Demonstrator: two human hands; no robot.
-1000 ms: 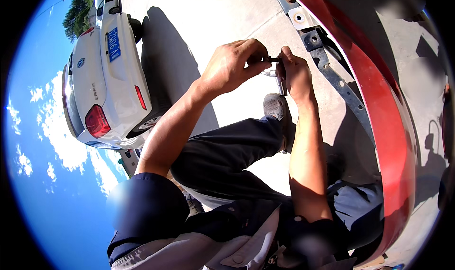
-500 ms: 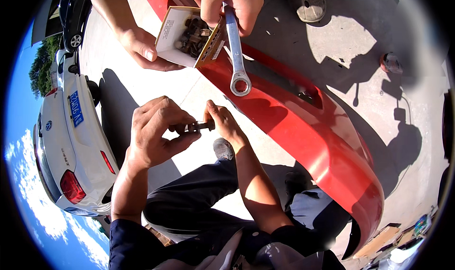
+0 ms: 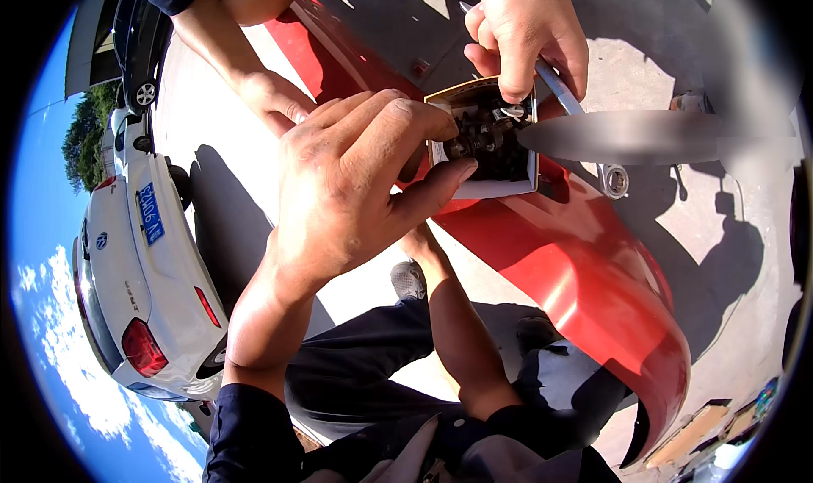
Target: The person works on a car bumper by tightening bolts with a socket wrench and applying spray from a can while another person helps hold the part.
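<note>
My left hand (image 3: 364,178) reaches over the near left rim of an open cardboard box (image 3: 500,190), thumb and fingers pinched around a dark bolt (image 3: 462,147). Inside the box lie several dark bolts and nuts (image 3: 495,136). My right hand (image 3: 417,241) is mostly hidden behind the left one; its fingers do not show. A co-worker's hand (image 3: 538,42) grips the box's far side and a combination wrench (image 3: 561,86), whose ring end (image 3: 613,180) hangs beyond the box. Another hand (image 3: 271,97) of the co-worker is to the left, partly covered by mine.
A red car bumper (image 3: 584,271) lies across the paved ground beneath the box and hands. To the left stand a white car (image 3: 152,271) and a dark car (image 3: 140,42). Cardboard pieces (image 3: 690,432) lie at lower right. A grey blur covers part of the right side.
My left hand has moved up and right with the bolt, away from my right hand, into the box. The co-worker's box and wrench have shifted right and nearer.
</note>
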